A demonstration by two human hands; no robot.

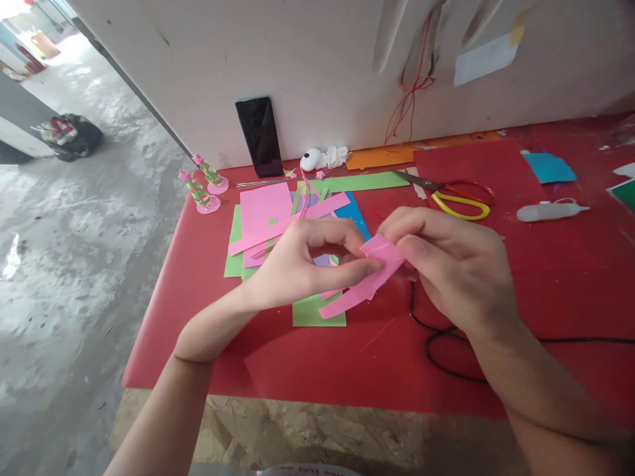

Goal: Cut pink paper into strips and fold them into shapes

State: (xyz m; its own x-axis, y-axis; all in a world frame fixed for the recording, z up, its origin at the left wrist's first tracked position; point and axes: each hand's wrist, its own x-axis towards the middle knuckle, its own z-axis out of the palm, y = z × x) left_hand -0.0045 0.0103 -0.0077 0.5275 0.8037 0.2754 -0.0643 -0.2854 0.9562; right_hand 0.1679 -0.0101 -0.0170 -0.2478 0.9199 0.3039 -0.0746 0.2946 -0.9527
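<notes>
Between my two hands a pink paper strip [370,281] is bent over at its upper end, its loose tail hanging down to the left. My left hand [317,261] pinches the strip near the fold with thumb and finger. Thumb and fingers of my right hand [441,254] are closed on the strip's upper right corner. Under and behind my left hand lies a loose pile of pink paper [265,211], green paper [317,314], lilac and blue sheets. Part of the pile is hidden by my left hand.
A phone [260,135] leans on the white wall, with two small paper flower stands [198,192] to its left. Yellow-and-red-handled scissors [446,195] and a glue bottle [550,211] lie at right. A black cable [436,357] loops across the red table [297,357].
</notes>
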